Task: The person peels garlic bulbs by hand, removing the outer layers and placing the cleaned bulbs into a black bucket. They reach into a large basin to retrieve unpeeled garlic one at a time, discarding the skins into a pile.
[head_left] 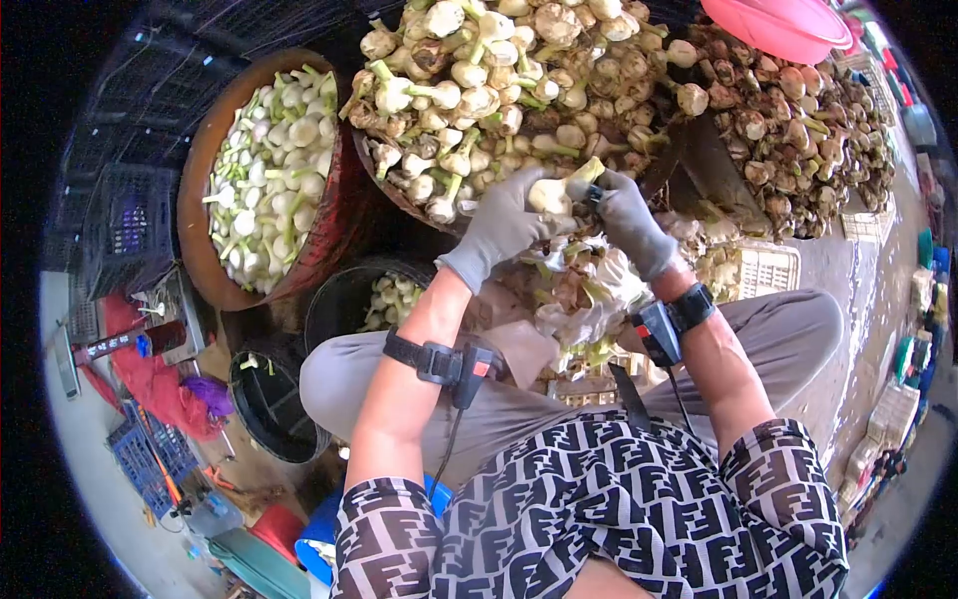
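Observation:
My gloved left hand (502, 222) is closed around a pale garlic bulb (550, 197) whose green stem points to the upper right. Against that stem, my gloved right hand (635, 225) grips a small black tool (596, 193); its working end is too small to make out. Just beyond both hands lies a big heap of untrimmed garlic bulbs (474, 100) with short stems, in a wide container. Below the hands, loose papery garlic skins (599, 280) pile up between my knees.
On the left stands a rusty round tub (192, 215) of clean white garlic. Nearer me are a black bucket (321, 314) with some bulbs and another black bucket (289, 434). A pink basin (783, 25) rests above browner bulbs (798, 135) at right. A cream crate (770, 268) sits by my knee.

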{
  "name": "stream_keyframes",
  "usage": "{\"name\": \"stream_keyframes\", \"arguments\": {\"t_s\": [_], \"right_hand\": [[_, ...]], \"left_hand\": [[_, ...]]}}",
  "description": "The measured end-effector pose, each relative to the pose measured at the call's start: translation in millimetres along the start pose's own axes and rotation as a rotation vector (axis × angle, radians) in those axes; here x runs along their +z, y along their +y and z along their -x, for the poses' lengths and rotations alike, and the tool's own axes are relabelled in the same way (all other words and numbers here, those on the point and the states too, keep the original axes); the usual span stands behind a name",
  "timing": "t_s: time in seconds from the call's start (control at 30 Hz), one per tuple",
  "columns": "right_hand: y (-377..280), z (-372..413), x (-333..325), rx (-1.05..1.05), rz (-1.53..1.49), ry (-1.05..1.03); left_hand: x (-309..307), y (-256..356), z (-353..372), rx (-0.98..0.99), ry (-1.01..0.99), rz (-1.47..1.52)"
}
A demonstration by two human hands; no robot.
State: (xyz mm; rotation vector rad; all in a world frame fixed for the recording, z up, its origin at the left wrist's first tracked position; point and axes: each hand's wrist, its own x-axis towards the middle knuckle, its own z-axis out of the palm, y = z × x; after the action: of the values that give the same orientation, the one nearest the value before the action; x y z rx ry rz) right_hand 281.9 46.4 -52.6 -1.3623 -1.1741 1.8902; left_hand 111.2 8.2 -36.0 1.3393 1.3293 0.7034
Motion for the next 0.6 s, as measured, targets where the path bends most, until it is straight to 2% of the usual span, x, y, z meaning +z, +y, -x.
{"name": "stream_keyframes", "arguments": {"t_s": [0.03, 0.07, 0.13, 0.17, 0.27, 0.37, 0.47, 0.5, 0.6], "right_hand": [[-1, 0, 0, -0.007, 0.049, -0.018], [-3, 2, -2, 0.009, 0.134, 0.016], [-1, 2, 2, -0.074, 0.08, 0.038], [-1, 0, 1, -0.074, 0.012, 0.001], [-7, 4, 1, -0.019, -0.056, -0.029], [11, -2, -10, -0.213, 0.228, -0.063], [23, -12, -11, -0.004, -0.236, -0.035], [8, 0, -11, 0.118, -0.203, -0.053], [0, 10, 5, -0.038, 0.188, 0.09]], "left_hand": [[2, -2, -1, 0.047, 0.072, -0.211], [4, -6, -3, 0.057, 0.086, -0.179], [7, -18, -3, 0.064, 0.12, -0.112], [6, -24, -4, 0.085, 0.107, -0.052], [7, -40, -8, -0.037, 0.027, 0.378], [5, -18, -2, 0.055, 0.075, -0.036], [7, -27, -4, 0.055, 0.132, 0.128], [11, -44, -12, 0.158, 0.139, 0.354], [-11, -29, -7, -0.241, -0.425, 1.074]]}}
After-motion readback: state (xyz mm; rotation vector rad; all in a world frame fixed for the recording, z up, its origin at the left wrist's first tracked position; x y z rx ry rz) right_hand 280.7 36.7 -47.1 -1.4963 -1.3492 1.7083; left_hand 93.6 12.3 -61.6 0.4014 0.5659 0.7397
